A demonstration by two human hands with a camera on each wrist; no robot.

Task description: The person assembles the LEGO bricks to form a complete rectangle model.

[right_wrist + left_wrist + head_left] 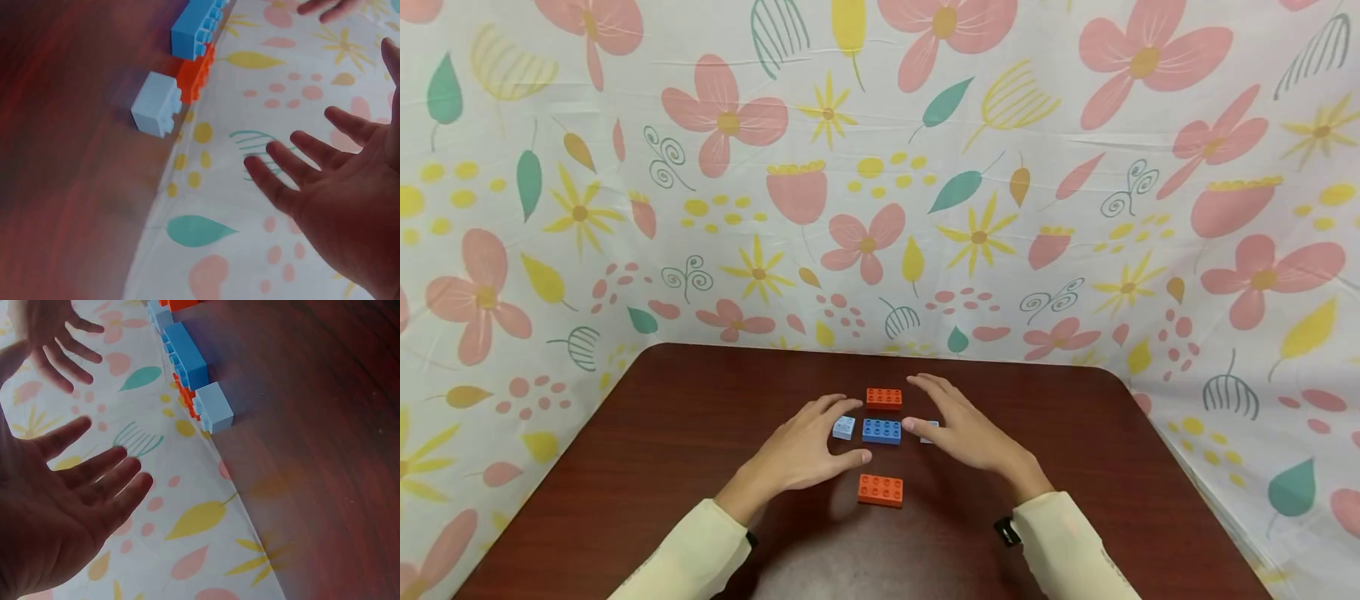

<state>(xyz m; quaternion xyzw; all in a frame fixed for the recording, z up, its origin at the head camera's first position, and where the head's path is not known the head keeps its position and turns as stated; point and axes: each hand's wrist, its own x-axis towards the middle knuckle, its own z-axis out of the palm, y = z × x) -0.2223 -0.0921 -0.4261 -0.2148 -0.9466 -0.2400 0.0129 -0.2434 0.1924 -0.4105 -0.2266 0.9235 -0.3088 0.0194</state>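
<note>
Pale bricks (843, 427) (151, 103), right part-hidden | blue brick (882, 431) between, red bricks (883, 398) (881, 490) near | hands (801, 443) (972, 432) spread, empty

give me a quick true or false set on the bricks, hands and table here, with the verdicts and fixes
1. The blue brick lies between the far red brick and the near red brick. True.
2. The near red brick touches the blue brick. False: bare table shows between them.
3. The left hand and the right hand hold no brick. True.
4. The table is white. False: it is dark reddish-brown.
5. The left pale blue brick and the right pale blue brick flank the blue brick. True.
6. The right pale blue brick shows whole in the head view. False: the right hand partly covers it.
</note>
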